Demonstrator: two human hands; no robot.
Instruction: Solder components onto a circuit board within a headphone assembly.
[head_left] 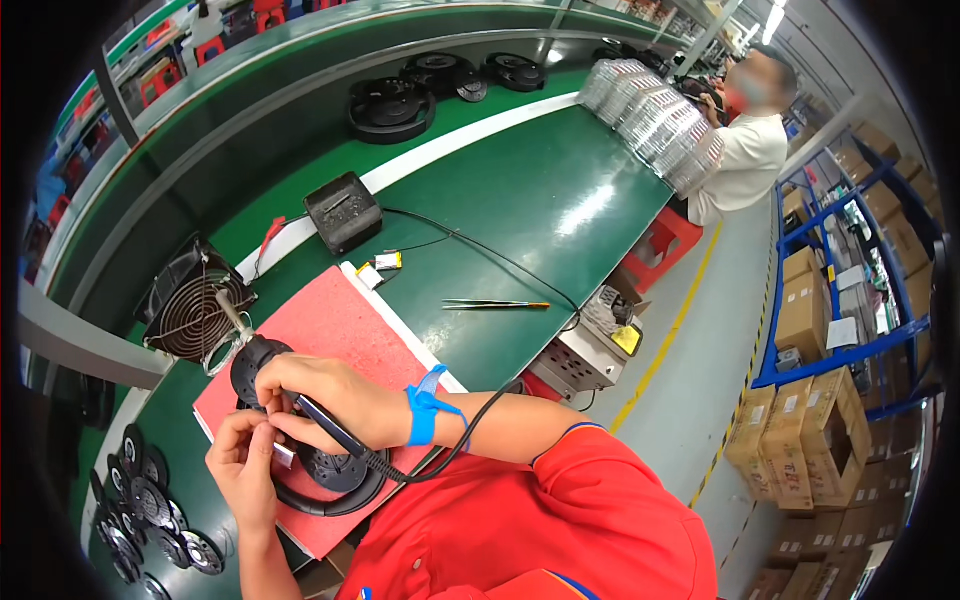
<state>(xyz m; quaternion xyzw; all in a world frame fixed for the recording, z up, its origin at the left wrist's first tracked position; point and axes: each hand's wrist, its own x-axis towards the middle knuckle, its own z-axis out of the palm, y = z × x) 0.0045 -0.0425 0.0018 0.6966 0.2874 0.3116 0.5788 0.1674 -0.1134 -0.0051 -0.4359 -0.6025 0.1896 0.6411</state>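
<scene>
My right hand [325,395], with a blue strap [428,408] round its wrist, is closed round the black handle of a soldering iron [335,428]. Its tip is hidden behind my fingers. The fingertips of my left hand [245,455] pinch together close to my right fingers; what they hold is too small to make out. Just by them is a small silver piece [284,456] like a battery cell. Under both hands lie black headphones, with one round ear cup [258,362] and the curved headband [340,508] showing on a pink mat [345,310].
Black round parts [150,500] lie in a heap at left. A fan [190,310], a black box [343,213], two small batteries [380,268] and tweezers [495,304] are beyond. The iron's cord [500,395] crosses my right forearm. Clear trays [650,120] stand near a co-worker [745,150].
</scene>
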